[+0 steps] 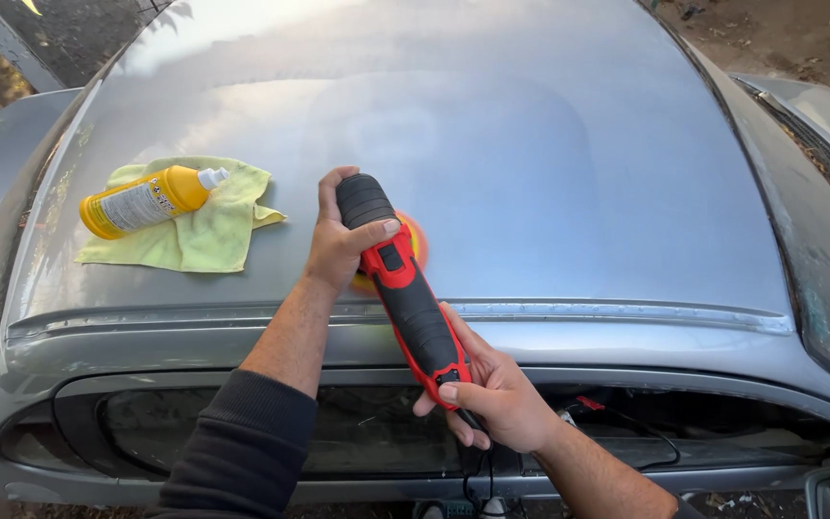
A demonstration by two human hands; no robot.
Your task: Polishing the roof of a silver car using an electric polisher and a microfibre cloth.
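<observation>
A red and black power polisher (405, 293) rests with its orange pad (413, 242) flat on a silver car hood (530, 163). My left hand (338, 240) grips the black head of the polisher from above. My right hand (492, 394) holds the rear end of its handle, where a black cord (477, 461) hangs down. The pad is mostly hidden behind the tool and my left hand.
A yellow bottle with a white cap (151, 200) lies on its side on a yellow-green cloth (199, 226) at the hood's left. The front edge of the hood (626, 312) runs below the polisher, above an open grille gap (357, 423). Dirt ground lies beyond the car.
</observation>
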